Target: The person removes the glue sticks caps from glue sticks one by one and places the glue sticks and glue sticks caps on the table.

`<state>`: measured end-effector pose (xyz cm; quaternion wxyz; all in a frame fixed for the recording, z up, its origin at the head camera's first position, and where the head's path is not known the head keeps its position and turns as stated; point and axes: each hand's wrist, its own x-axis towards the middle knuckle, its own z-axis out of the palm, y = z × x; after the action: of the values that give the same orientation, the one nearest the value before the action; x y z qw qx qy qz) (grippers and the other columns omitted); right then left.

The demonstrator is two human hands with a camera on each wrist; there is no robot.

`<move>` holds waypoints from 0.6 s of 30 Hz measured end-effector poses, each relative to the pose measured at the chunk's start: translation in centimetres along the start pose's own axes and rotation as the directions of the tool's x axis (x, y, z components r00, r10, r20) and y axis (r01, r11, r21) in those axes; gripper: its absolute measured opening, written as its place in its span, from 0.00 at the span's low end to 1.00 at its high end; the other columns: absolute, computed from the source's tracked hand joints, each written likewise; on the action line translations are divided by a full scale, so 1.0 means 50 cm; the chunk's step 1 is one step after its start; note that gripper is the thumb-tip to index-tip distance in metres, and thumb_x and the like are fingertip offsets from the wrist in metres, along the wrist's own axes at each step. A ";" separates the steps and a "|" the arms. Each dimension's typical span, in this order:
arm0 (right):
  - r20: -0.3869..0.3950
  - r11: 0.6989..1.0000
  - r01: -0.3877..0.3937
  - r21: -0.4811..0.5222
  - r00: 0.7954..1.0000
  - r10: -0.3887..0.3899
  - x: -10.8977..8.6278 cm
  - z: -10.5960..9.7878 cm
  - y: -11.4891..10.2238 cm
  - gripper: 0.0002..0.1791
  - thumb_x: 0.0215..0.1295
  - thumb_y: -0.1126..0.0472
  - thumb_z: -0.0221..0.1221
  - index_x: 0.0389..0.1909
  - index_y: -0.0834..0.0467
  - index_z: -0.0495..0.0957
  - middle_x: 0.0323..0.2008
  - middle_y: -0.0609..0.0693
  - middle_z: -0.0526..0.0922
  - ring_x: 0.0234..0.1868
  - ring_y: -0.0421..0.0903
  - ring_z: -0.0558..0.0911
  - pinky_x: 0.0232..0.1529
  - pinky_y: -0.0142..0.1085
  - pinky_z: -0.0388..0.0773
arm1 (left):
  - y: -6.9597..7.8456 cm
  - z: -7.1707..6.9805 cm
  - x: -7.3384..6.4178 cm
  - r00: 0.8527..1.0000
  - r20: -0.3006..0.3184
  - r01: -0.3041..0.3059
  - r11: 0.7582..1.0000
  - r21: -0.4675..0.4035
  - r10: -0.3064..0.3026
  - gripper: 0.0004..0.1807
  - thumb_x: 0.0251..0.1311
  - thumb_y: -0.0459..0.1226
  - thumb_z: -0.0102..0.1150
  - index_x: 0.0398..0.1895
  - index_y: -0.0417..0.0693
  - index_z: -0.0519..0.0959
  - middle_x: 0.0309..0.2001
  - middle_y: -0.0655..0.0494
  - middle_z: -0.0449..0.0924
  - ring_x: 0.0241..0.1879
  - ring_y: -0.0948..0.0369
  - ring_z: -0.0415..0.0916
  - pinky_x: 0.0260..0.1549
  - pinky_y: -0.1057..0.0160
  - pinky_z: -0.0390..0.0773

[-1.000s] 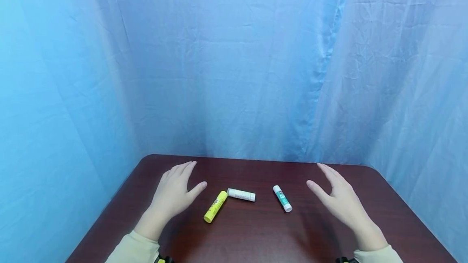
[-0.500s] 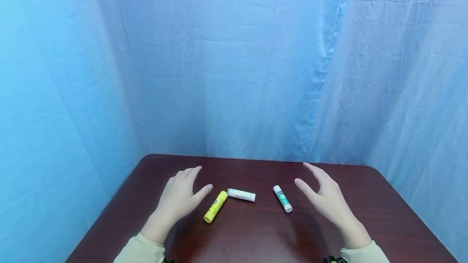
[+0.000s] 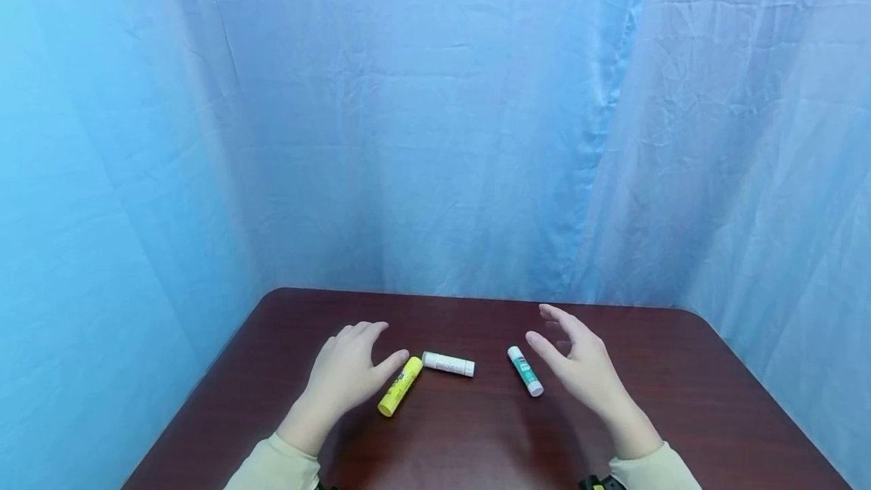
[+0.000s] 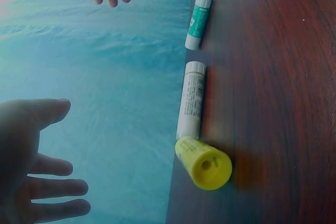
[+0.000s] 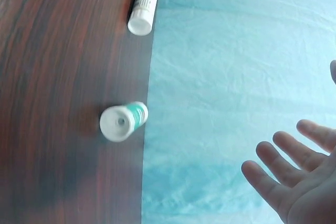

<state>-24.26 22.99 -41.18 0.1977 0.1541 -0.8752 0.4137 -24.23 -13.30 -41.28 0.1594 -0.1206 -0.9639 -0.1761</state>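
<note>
Three glue sticks lie on the dark wood table. The yellow glue stick (image 3: 400,387) is slanted on the left, its far end close to one end of the white glue stick (image 3: 448,364). To the right lies a green-and-white glue stick (image 3: 525,371). My left hand (image 3: 345,371) hovers above the table just left of the yellow one, fingers spread and holding nothing. Over on the right, my right hand (image 3: 584,366) hangs in the air beside the green-and-white one, thumb apart from loosely bent fingers. In the left wrist view the yellow stick's round end (image 4: 211,171) faces the camera.
The dark red-brown table (image 3: 463,445) has rounded far corners. Blue cloth curtains (image 3: 435,134) hang behind it and along both sides. Pale sleeves (image 3: 275,466) cover both forearms, and straps show at the wrists.
Both hands have moved inward, the left one rightward toward the yellow glue stick and the right one leftward toward the green-and-white one. The glue sticks stay where they were.
</note>
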 end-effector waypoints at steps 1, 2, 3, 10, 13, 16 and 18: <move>0.006 1.000 -0.005 0.014 1.000 0.005 0.000 0.004 -0.001 0.30 0.71 0.46 0.63 0.69 0.54 0.72 0.64 0.49 0.77 0.60 0.51 0.79 0.53 0.52 0.79 | 0.002 0.002 0.000 1.000 0.006 0.003 1.000 0.002 -0.003 0.35 0.62 0.60 0.62 0.64 0.47 0.79 0.59 0.49 0.80 0.60 0.48 0.75 0.56 0.42 0.74; 0.012 1.000 -0.009 0.027 1.000 0.009 0.001 0.008 -0.003 0.30 0.71 0.46 0.63 0.69 0.54 0.72 0.64 0.49 0.78 0.60 0.51 0.79 0.53 0.52 0.80 | 0.003 0.004 0.000 1.000 0.012 0.005 1.000 0.001 -0.005 0.35 0.62 0.60 0.62 0.63 0.47 0.79 0.59 0.49 0.80 0.59 0.48 0.75 0.56 0.42 0.74; 0.019 0.999 -0.015 0.035 1.000 0.014 0.001 0.011 -0.004 0.30 0.71 0.46 0.63 0.69 0.54 0.72 0.64 0.49 0.78 0.59 0.50 0.80 0.53 0.51 0.80 | 0.005 0.005 0.000 1.000 0.019 0.007 1.000 0.001 -0.007 0.34 0.62 0.60 0.63 0.63 0.46 0.79 0.58 0.49 0.80 0.59 0.48 0.75 0.56 0.42 0.74; 0.057 0.993 -0.045 0.111 0.998 0.039 0.003 0.039 -0.007 0.29 0.70 0.45 0.63 0.68 0.52 0.73 0.63 0.48 0.77 0.59 0.51 0.80 0.53 0.47 0.81 | 0.012 0.017 0.000 0.998 0.058 0.035 0.999 -0.014 -0.034 0.33 0.62 0.58 0.64 0.61 0.45 0.80 0.58 0.47 0.81 0.59 0.47 0.75 0.57 0.42 0.74; 0.068 0.990 -0.050 0.131 0.997 0.041 0.005 0.050 -0.009 0.29 0.70 0.45 0.63 0.67 0.53 0.74 0.63 0.49 0.78 0.58 0.50 0.80 0.53 0.46 0.80 | 0.013 0.022 0.001 0.996 0.073 0.051 0.998 -0.022 -0.049 0.32 0.62 0.58 0.65 0.60 0.45 0.80 0.58 0.46 0.81 0.60 0.47 0.75 0.58 0.42 0.74; 0.080 0.986 -0.065 0.151 0.995 0.053 0.008 0.059 -0.012 0.29 0.70 0.45 0.64 0.67 0.52 0.74 0.62 0.49 0.78 0.58 0.49 0.80 0.54 0.48 0.79 | 0.013 0.027 0.003 0.994 0.088 0.068 0.997 -0.032 -0.065 0.32 0.62 0.57 0.66 0.60 0.44 0.81 0.58 0.46 0.80 0.60 0.47 0.75 0.58 0.42 0.74; 0.089 0.983 -0.078 0.165 0.994 0.064 0.009 0.064 -0.013 0.29 0.70 0.45 0.64 0.67 0.52 0.73 0.62 0.49 0.78 0.58 0.49 0.81 0.55 0.50 0.79 | 0.013 0.031 0.005 0.992 0.098 0.078 0.996 -0.036 -0.074 0.32 0.61 0.56 0.66 0.60 0.44 0.81 0.58 0.45 0.80 0.60 0.46 0.75 0.58 0.42 0.74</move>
<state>-25.07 20.04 -42.38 0.1325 0.1559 -0.8496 0.4861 -24.71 -12.09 -42.37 0.1034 -0.0955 -0.9706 -0.1951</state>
